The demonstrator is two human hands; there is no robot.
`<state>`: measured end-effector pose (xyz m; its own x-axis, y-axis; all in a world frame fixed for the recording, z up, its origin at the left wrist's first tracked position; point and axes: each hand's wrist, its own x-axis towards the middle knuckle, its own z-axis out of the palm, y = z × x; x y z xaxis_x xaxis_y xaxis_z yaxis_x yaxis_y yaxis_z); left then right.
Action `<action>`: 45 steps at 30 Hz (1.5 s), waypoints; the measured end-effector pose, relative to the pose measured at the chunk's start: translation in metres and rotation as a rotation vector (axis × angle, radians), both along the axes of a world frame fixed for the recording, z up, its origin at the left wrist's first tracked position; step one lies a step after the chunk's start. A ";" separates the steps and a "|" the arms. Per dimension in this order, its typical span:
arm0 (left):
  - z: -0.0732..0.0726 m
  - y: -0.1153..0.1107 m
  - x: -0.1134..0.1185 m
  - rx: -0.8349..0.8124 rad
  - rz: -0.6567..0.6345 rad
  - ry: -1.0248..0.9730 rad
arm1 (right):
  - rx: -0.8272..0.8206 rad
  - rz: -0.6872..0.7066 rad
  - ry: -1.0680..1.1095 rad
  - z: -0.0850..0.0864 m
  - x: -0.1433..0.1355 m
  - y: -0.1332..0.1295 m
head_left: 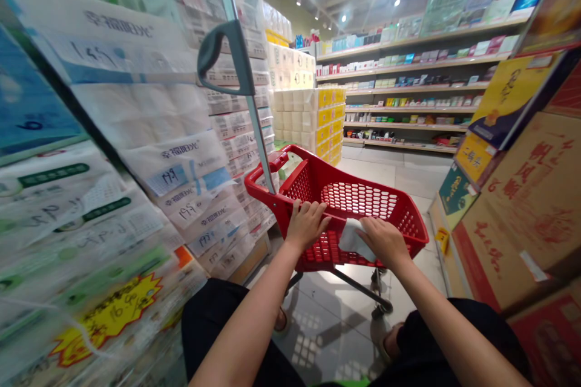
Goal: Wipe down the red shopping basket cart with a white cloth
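A red plastic shopping cart (345, 193) with perforated basket walls stands sideways before my knees. My left hand (307, 227) grips its near rim, the fingers hooked over the top edge. In my right hand (385, 240) is a white cloth (355, 240), bunched and pressed against the outside of the near basket wall, right of my left hand. A metal pole with a grey loop handle (233, 60) rises at the cart's left end. Something pale green and white (290, 164) shows in the small left compartment, its kind unclear.
Stacked packs of tissue rolls (177, 133) crowd the left side, close to my left arm. Cardboard cartons (531, 193) line the right. Shelves of boxed goods (408, 78) stand at the back, beyond a yellow and white stack (313, 121). Cart wheels (380, 308) rest between my feet.
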<state>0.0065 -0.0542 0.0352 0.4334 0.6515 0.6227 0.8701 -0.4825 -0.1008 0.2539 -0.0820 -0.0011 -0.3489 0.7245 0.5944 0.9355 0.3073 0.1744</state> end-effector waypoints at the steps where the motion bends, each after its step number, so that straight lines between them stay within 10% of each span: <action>1: 0.000 0.000 0.000 0.003 -0.003 0.006 | 0.009 -0.011 -0.001 -0.001 0.003 -0.002; 15: 0.000 0.004 0.000 0.002 0.008 -0.009 | -0.007 -0.063 0.146 -0.043 0.108 -0.023; 25: -0.002 0.006 0.004 0.026 0.076 0.008 | -0.016 -0.145 0.131 -0.020 0.067 -0.025; 37: -0.004 0.001 0.006 0.016 0.048 -0.043 | -0.098 0.021 0.195 0.009 -0.079 0.001; 42: -0.004 -0.001 0.001 0.007 0.028 -0.060 | -0.245 0.483 0.402 0.030 -0.057 -0.005; 45: -0.003 -0.004 0.001 -0.001 0.031 -0.056 | -0.224 0.397 0.583 0.039 -0.017 -0.006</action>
